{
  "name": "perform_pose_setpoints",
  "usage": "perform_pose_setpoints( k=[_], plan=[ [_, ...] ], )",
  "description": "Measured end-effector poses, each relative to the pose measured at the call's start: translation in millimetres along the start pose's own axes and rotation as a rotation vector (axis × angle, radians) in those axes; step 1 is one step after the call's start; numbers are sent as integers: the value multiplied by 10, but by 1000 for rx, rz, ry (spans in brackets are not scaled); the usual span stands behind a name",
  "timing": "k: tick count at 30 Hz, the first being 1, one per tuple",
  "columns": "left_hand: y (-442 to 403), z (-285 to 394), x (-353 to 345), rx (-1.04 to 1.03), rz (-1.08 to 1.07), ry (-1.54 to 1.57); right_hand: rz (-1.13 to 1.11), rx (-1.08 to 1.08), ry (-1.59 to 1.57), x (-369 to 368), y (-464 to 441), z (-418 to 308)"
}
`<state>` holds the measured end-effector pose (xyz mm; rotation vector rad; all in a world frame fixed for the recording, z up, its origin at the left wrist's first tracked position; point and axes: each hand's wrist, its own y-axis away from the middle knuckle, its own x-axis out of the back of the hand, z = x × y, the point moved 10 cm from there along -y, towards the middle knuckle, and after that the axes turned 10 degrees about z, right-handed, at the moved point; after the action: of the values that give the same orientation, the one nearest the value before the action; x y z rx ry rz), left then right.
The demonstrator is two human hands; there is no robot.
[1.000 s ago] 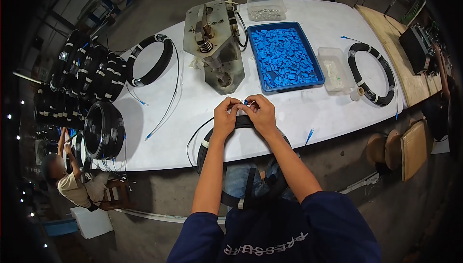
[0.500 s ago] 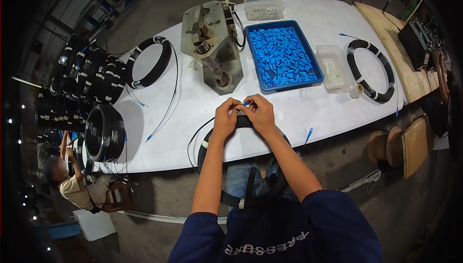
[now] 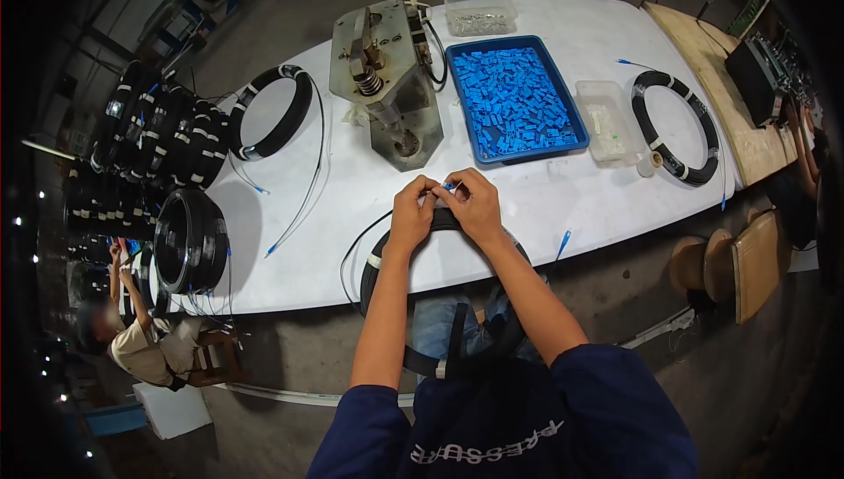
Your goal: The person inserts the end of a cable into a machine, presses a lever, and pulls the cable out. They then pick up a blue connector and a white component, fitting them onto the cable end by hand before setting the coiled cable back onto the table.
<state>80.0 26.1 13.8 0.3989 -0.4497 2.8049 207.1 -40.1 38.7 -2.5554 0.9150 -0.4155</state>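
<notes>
My left hand [image 3: 413, 213] and my right hand [image 3: 473, 206] meet above the near table edge, fingertips pinched together. Between them sits a small blue fiber-optic connector [image 3: 449, 186], gripped by the right fingers and mostly covered. A thin black cable [image 3: 359, 240] loops up from the left into my left hand, where the fingers close on its end. Below both hands a black cable coil [image 3: 369, 281], bound with white tape, overhangs the table edge toward my lap. Another blue connector [image 3: 564, 240] on a cable lies right of the coil.
Ahead stands a metal press [image 3: 387, 83]. Beside it are a blue tray [image 3: 583, 141] of blue connector housings and clear plastic boxes [image 3: 480, 15] [image 3: 607, 123]. Cable coils lie left [image 3: 272, 114] and right [image 3: 677, 127], with stacks [image 3: 189, 242] at far left. Another person [image 3: 145, 347] sits lower left.
My hands stay nearly in place, with slight finger movement around the blue connector. At the far left, the other person's arms have shifted a little.
</notes>
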Motion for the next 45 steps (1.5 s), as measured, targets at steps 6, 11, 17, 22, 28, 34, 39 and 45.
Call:
perform_pose_setpoints(
  k=[6, 11, 17, 22, 28, 34, 39, 45],
  plan=[
    [8, -34, -10, -3, -25, -39, -7, -1, 14, -2, 4, -3],
    [-1, -19, -10, -6, -14, -20, -15, -4, 16, -7, -3, 0],
    [1, -1, -12, -15, 7, -14, -13, -6, 10, -14, 6, 21],
    [-9, 9, -14, -26, 5, -40, -3, -4, 22, -17, 6, 31],
    [-8, 16, -9, -13, 13, -39, -7, 7, 17, -15, 3, 2],
    [-23, -10, -41, -14, -22, -102, -10, 45, 31, -26, 5, -17],
    [-26, -17, -45, -20, -21, -99, -1, 52, 29, -15, 5, -29],
    [-21, 22, -33, 1, -3, -86, -9, 37, 32, -28, 8, -5]
  ],
)
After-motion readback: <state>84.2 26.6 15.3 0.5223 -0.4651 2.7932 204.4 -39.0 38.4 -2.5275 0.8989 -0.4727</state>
